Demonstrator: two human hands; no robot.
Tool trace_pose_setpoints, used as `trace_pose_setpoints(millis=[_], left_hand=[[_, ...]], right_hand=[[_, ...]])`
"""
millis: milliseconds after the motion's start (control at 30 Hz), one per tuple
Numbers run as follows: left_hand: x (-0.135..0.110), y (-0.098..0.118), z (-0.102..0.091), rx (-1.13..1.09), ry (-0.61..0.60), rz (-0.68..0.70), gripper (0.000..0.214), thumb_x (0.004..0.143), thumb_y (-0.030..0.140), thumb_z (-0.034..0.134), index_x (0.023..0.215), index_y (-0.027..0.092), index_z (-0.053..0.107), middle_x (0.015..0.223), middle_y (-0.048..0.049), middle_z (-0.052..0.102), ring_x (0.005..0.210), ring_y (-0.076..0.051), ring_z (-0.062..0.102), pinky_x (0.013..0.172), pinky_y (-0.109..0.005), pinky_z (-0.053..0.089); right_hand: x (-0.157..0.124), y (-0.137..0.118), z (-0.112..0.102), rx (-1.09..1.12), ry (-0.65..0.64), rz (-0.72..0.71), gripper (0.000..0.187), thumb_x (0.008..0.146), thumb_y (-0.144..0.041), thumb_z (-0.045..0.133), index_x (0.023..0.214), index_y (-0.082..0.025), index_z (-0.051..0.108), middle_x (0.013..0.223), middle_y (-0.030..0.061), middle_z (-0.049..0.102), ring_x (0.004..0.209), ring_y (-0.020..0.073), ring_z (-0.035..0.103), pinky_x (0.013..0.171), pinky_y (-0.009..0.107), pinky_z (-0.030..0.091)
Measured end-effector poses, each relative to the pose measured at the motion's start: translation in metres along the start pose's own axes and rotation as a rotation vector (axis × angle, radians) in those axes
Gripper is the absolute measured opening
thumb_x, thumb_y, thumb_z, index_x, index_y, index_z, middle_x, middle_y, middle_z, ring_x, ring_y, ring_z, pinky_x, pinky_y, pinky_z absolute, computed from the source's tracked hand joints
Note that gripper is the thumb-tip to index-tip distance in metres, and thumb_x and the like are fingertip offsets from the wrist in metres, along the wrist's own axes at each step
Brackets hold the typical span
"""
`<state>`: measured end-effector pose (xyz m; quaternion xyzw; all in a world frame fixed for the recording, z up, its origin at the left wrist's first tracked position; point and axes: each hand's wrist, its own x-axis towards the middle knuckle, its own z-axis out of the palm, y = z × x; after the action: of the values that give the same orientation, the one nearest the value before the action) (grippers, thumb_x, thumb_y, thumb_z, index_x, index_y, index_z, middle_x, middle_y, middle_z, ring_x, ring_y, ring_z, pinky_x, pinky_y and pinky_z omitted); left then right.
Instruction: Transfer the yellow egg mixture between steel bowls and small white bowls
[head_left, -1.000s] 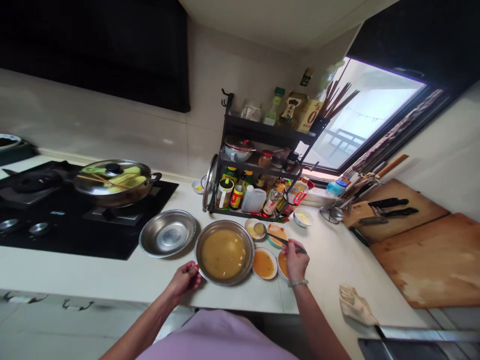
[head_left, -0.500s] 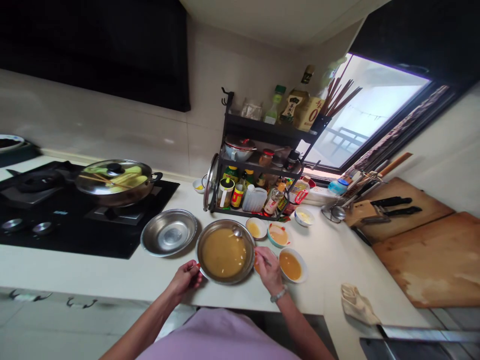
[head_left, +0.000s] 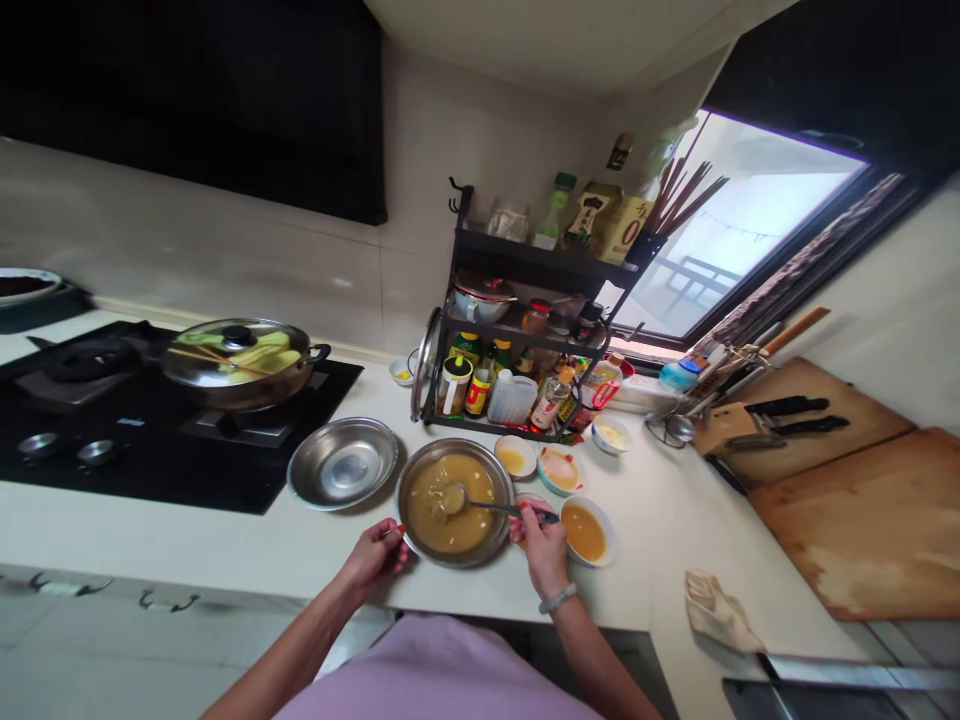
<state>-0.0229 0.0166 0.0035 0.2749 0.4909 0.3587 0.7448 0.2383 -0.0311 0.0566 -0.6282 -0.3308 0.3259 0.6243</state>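
Kitchen counter [head_left: 225,545], pale, running beside a black hob [head_left: 150,460].
1. Steel bowl [head_left: 402,500] of yellow-brown liquid, at the counter's front edge, between the 2 hands.
2. Left hand [head_left: 375,555]: fingers closed on the bowl's near-left rim.
3. Right hand [head_left: 541,545]: gripping the handle of a ladle [head_left: 480,505], whose cup sits dipped in the liquid.
4. Small bowl [head_left: 587,530] of orange liquid, just right of the right hand.
5. Empty steel basin [head_left: 343,463], left of the steel bowl.
6. Lidded pan [head_left: 240,360], on the hob.
7. Condiment rack [head_left: 517,330], behind the steel bowl, against the wall.
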Motion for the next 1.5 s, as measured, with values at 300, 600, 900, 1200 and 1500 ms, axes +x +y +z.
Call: trace_pose_setpoints(millis=[300, 600, 900, 1200, 1500], left_hand=[[-0.003, 0.003, 0.002, 0.007, -0.008, 0.008, 0.044, 0.055, 0.04, 0.081, 0.066, 0.021, 0.043, 0.05, 0.0043, 0.057, 0.044, -0.009, 0.05, 0.044, -0.02, 0.036], [-0.004, 0.004, 0.003, 0.015, 0.004, -0.004, 0.043, 0.056, 0.039, 0.081, 0.066, 0.02, 0.044, 0.051, 0.0041, 0.057, 0.043, -0.009, 0.05, 0.044, -0.02, 0.036], [-0.001, 0.0, 0.001, 0.022, -0.023, 0.023, 0.043, 0.057, 0.042, 0.08, 0.066, 0.02, 0.044, 0.05, 0.0041, 0.056, 0.043, -0.009, 0.049, 0.043, -0.02, 0.035], [0.0, 0.0, 0.001, 0.013, 0.001, 0.018, 0.044, 0.054, 0.041, 0.081, 0.066, 0.02, 0.044, 0.05, 0.0038, 0.057, 0.043, -0.009, 0.05, 0.044, -0.021, 0.037], [-0.004, 0.004, 0.003, 0.012, 0.015, 0.001, 0.043, 0.056, 0.04, 0.081, 0.067, 0.02, 0.045, 0.05, 0.0032, 0.058, 0.044, -0.01, 0.052, 0.045, -0.02, 0.037]], right_hand=[[0.008, -0.012, -0.018, 0.076, 0.086, -0.016, 0.04, 0.07, -0.051, 0.071, 0.082, -0.014, 0.063, 0.055, 0.0021, 0.064, 0.045, 0.0155, 0.056, 0.042, 0.026, 0.045], [0.022, -0.027, -0.028, 0.136, 0.179, -0.033, 0.035, 0.066, -0.047, 0.074, 0.079, -0.016, 0.061, 0.05, -0.0002, 0.063, 0.043, 0.0171, 0.057, 0.042, 0.027, 0.044], [0.055, -0.033, -0.049, 0.114, 0.34, -0.106, 0.026, 0.067, -0.04, 0.068, 0.079, -0.019, 0.06, 0.05, -0.001, 0.063, 0.041, 0.0164, 0.056, 0.042, 0.028, 0.046], [0.059, -0.016, -0.053, -0.248, 0.196, -0.322, 0.033, 0.077, -0.047, 0.06, 0.088, -0.017, 0.066, 0.072, 0.0044, 0.069, 0.051, 0.0169, 0.062, 0.049, 0.029, 0.052], [0.009, -0.028, -0.034, -0.403, -0.141, -0.642, 0.022, 0.09, -0.03, 0.051, 0.099, -0.022, 0.07, 0.087, 0.0075, 0.069, 0.063, 0.0175, 0.064, 0.058, 0.031, 0.056]])
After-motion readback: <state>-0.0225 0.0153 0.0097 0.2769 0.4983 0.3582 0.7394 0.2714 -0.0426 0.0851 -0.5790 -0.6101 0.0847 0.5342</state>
